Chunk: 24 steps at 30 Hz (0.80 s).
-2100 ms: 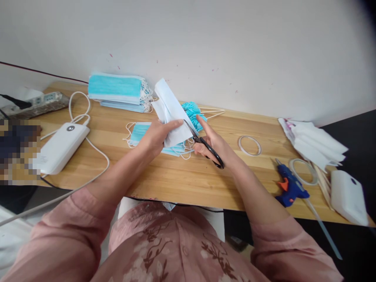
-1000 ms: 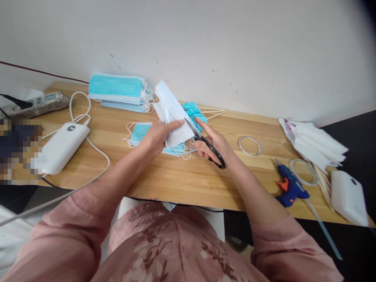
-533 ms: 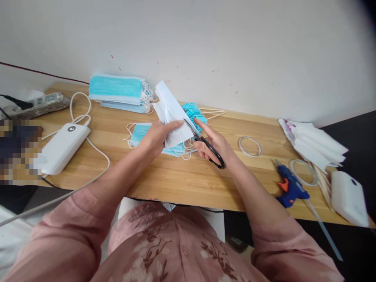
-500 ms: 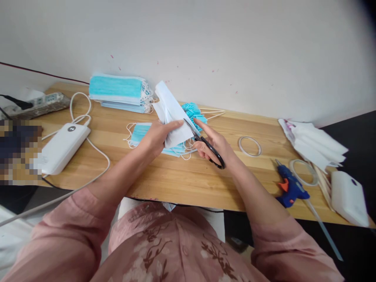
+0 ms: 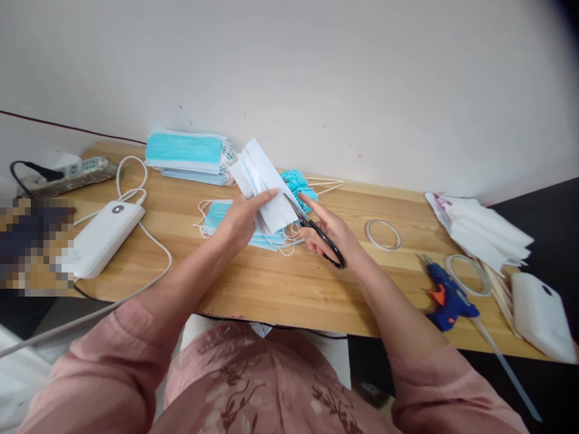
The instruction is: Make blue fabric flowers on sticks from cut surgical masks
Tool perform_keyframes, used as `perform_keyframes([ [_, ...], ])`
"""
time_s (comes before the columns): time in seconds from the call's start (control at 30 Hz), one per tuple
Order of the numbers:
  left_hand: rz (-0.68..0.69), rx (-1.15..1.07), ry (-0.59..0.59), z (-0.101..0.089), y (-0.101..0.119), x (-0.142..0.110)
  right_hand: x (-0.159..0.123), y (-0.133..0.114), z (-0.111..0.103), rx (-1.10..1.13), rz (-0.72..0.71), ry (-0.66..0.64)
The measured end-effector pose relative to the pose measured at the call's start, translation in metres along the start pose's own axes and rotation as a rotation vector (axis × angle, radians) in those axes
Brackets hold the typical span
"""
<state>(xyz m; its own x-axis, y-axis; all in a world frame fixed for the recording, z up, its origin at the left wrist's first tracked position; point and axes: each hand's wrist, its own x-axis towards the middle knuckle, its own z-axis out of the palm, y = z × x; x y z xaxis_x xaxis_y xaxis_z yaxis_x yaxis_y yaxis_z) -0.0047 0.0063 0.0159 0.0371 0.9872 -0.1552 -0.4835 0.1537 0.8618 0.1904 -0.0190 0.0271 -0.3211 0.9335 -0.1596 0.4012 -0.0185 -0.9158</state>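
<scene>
Pinched between the thumb and fingers of my left hand (image 5: 244, 218) is a folded white sheet (image 5: 266, 175), thin and fabric-like. My right hand (image 5: 332, 232) is wrapped round the black handles of a pair of scissors (image 5: 328, 244), index finger stretched along the blades. The blades lie at the sheet's right edge; whether they are cutting into it I cannot tell. Beneath the sheet lie several blue face masks (image 5: 216, 214) with white ear loops. Just behind it sits a gathered blue bundle (image 5: 296, 181) on thin wooden sticks (image 5: 328, 184).
At the back left stands a stack of blue masks (image 5: 183, 147). A white power bank (image 5: 108, 235) with a cable and a power strip (image 5: 76, 172) are on the left. Rightward lie a tape ring (image 5: 383, 235), a blue glue gun (image 5: 447, 295), white sheets (image 5: 484, 226) and a white device (image 5: 540, 313).
The whole scene sits slightly lower in view, as the camera has tilted. The white sheet has turned a little in my left hand; both hands keep their holds.
</scene>
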Motion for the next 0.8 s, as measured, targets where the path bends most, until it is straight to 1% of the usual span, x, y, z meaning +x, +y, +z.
perform_keyframes([
  [0.13,0.110,-0.051,0.011,-0.005,0.002,0.004,0.001,0.000,0.000,0.010,-0.005,0.012],
  [0.2,0.091,-0.043,0.002,-0.006,0.003,0.005,0.001,0.000,0.000,0.028,-0.005,0.009],
  [0.27,0.039,-0.025,-0.006,-0.005,0.003,0.004,0.001,0.000,0.000,0.032,-0.005,-0.002],
  [0.37,-0.004,-0.015,0.019,-0.003,0.003,0.002,0.002,0.003,0.000,0.032,-0.016,-0.028],
  [0.47,-0.008,-0.020,0.045,-0.002,0.004,0.001,0.004,0.011,-0.002,0.009,-0.049,-0.039],
  [0.6,-0.015,-0.021,0.065,0.000,0.006,0.000,0.008,0.022,-0.003,-0.065,-0.127,-0.050],
  [0.67,-0.013,-0.014,0.073,0.000,0.006,0.000,0.009,0.024,-0.003,-0.092,-0.146,-0.063],
  [0.8,0.005,-0.009,0.088,0.000,0.002,-0.001,0.008,0.022,-0.002,-0.107,-0.137,-0.055],
])
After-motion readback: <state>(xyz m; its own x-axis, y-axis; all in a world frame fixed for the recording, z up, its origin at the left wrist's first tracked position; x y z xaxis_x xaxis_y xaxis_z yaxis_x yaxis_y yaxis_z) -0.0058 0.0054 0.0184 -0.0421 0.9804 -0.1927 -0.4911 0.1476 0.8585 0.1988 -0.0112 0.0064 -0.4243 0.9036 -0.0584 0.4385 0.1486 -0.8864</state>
